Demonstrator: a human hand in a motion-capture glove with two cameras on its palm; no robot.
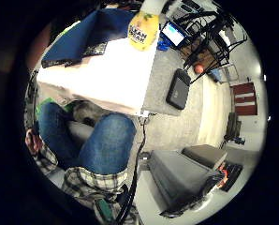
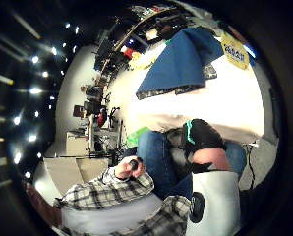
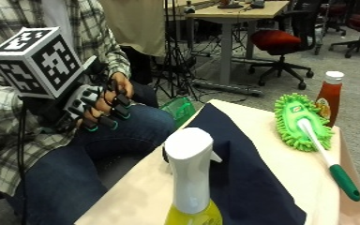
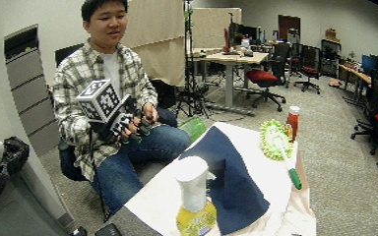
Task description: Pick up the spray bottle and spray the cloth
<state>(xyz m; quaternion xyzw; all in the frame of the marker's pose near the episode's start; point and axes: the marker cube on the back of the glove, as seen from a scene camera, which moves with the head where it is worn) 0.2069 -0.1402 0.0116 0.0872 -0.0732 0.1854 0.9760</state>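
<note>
Spray bottle point(image 3: 191, 187): nearest the outside camera, upright at the table's near corner, white trigger head over yellow liquid; untouched, well apart from my hand.
Right hand point(image 3: 102, 108): gloved, held above my lap near my thigh, away from the table; fingers loosely curled and grasping nothing, so the reach has not begun, as I judge it.
Left hand point(image 2: 130, 168): bare, low beside my knee; seems to hold a small dark object, cannot make out what.
Cloth point(image 3: 242, 173): dark blue, laid flat across the tabletop just beside the bottle, spread ready to take spray.
Table point(image 3: 136, 192): covered in pale cream sheeting.
Duster point(image 3: 300, 122): green fluffy head, green-tipped handle, lying past the cloth.
Ketchup bottle point(image 3: 330, 96): upright at the far corner, beside the duster.
Room: grey-carpeted office, desks, red chair point(image 3: 280, 42) behind.
</note>
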